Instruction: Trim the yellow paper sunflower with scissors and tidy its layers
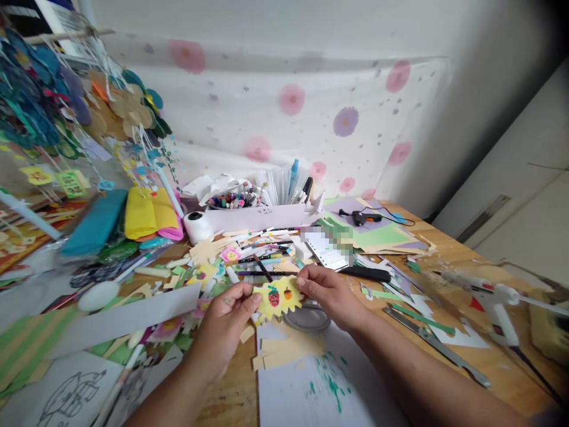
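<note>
A yellow paper cutout (281, 301) with a zigzag edge is held up over the table, a red strawberry and a small orange fruit drawn on it. My left hand (231, 308) pinches its left end between thumb and fingers. At the right end, my right hand (326, 293) grips it the same way. Behind the cutout, partly covered, is a grey round ring-like object (311, 320). Below lies a white sheet (302, 391) with green paint marks, with cream paper strips (288, 350) at its top.
Paper scraps and markers (267, 258) crowd the table's middle. A white glue gun (493, 302) and a metal utility knife (438, 344) lie right; a black glue gun (364, 217) sits farther back. Colourful hanging decorations (128, 107) are at upper left, a marker box (262, 216) at the back.
</note>
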Demonstrator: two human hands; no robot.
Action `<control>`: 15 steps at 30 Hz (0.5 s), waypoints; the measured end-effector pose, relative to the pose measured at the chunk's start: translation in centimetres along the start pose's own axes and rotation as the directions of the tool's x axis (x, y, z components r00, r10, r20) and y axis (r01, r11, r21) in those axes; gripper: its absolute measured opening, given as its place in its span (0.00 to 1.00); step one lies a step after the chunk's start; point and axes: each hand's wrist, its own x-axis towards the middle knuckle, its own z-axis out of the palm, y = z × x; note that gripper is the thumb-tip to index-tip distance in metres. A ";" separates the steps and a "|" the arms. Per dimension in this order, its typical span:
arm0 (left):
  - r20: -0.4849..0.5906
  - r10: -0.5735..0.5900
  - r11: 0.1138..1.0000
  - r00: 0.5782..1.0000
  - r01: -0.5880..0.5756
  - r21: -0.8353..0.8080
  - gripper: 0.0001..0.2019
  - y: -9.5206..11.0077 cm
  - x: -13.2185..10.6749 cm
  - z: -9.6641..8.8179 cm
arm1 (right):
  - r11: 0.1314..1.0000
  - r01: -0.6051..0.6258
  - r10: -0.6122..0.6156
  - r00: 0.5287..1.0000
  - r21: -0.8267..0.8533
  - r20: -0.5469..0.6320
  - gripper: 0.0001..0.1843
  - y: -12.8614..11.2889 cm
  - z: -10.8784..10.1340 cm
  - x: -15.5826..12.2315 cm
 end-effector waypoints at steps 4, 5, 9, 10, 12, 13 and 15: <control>0.004 0.027 0.999 1.000 -0.027 -0.017 0.11 0.3 0.1 0.0 | 1.000 -0.005 0.005 0.999 0.006 -0.041 0.25 1.0 0.3 -0.1; 0.013 0.034 0.999 0.999 -0.034 -0.032 0.10 0.3 0.1 0.0 | 1.000 0.003 -0.004 0.999 -0.015 -0.049 0.25 1.2 0.2 -0.1; 0.006 0.051 0.998 0.999 -0.050 -0.049 0.13 0.5 0.2 -0.3 | 0.984 0.074 -0.081 0.996 -0.164 -0.034 0.23 1.4 -0.1 -0.4; 0.004 0.040 0.998 0.999 -0.039 -0.039 0.11 0.5 0.2 -0.3 | 0.974 0.096 -0.104 0.994 -0.204 -0.028 0.23 1.4 -0.2 -0.4; 0.006 0.008 1.000 1.000 -0.008 0.001 0.10 0.6 0.3 -0.3 | 0.952 0.137 -0.150 0.988 -0.275 -0.026 0.22 1.2 -0.4 -0.6; 0.010 -0.005 1.000 1.000 0.005 0.025 0.10 0.7 0.3 -0.3 | 0.939 0.155 -0.171 0.985 -0.309 -0.026 0.21 1.1 -0.4 -0.6; 0.018 -0.016 0.998 1.000 0.015 0.064 0.11 0.8 0.4 -0.2 | 0.911 0.178 -0.204 0.979 -0.373 -0.030 0.20 0.9 -0.3 -0.7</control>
